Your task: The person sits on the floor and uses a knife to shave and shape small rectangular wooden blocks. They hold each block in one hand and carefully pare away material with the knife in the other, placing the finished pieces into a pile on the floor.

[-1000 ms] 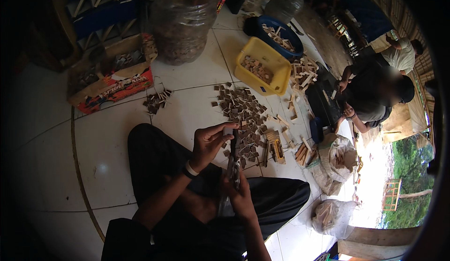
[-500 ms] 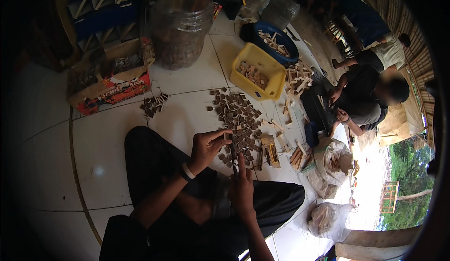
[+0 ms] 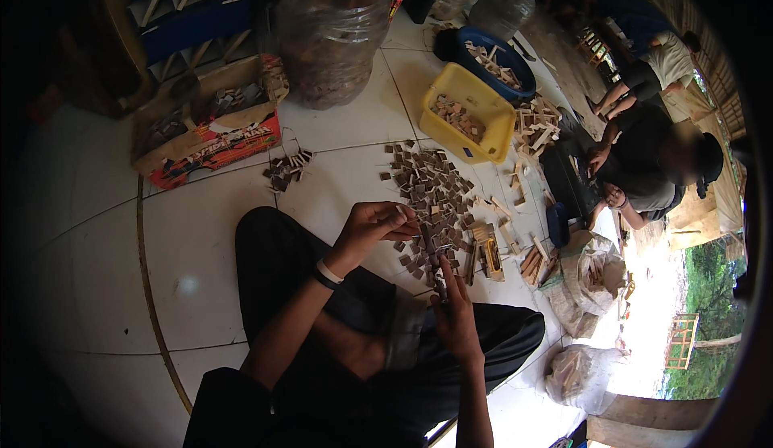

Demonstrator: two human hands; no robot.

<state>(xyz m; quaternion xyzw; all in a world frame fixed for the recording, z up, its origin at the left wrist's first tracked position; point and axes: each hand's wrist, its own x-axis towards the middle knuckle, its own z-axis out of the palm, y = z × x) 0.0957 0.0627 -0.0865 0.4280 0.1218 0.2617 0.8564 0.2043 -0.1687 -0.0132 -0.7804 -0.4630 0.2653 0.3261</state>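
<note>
Now left hand [image 3: 372,224] pinching small wood piece [image 3: 408,214]; right hand [image 3: 456,313] gripping thin dark strip [image 3: 430,248] above scattered brown tiles [image 3: 431,186]

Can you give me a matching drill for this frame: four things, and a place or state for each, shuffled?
Things:
1. yellow tub
2. clear plastic jar
3. left hand
4. cardboard box

Places or states:
A. far left on the floor, open, red printed side
B. beside the blue basin, small wooden pieces inside
C. at the near edge of the brown wooden pieces spread on the tiles
D. upright behind the spread, filled with brown bits

Pairs: 1-B, 2-D, 3-C, 4-A
</note>
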